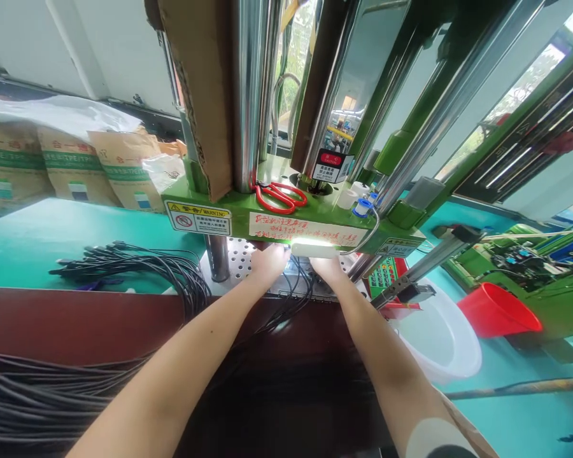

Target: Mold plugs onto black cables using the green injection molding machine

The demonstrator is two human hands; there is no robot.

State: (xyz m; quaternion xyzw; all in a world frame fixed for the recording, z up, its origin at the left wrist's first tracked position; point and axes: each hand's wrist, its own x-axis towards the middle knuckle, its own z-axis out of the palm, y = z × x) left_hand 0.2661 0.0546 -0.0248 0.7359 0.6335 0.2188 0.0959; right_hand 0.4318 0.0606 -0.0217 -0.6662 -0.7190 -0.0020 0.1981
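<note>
Both hands reach in beneath the green machine housing (241, 224), just below the picture's centre, the left hand (268, 262) at about seven o'clock and the right hand (328, 266) at about five. Between them black cables (307, 287) run from the metal bed toward six o'clock. The step in hand looks like seating or arranging cable ends there; the next move seems to call for steady alignment and fingers well clear of the housing. The hands are apart from each other, but the glowing bar (315, 249) and housing hide the fingertips, so I cannot tell whether either grips anything.

At ten o'clock a yellow-headed sticker (199, 218) reads "WARNING", with Chinese text. Toward one o'clock, a red-and-black label (333, 166) carries Chinese characters. Red Chinese handwriting, only partly legible, fills a white strip (307, 230) on the housing. At ten o'clock, farther out, paper sacks (71, 159) seem to show "TPE".
</note>
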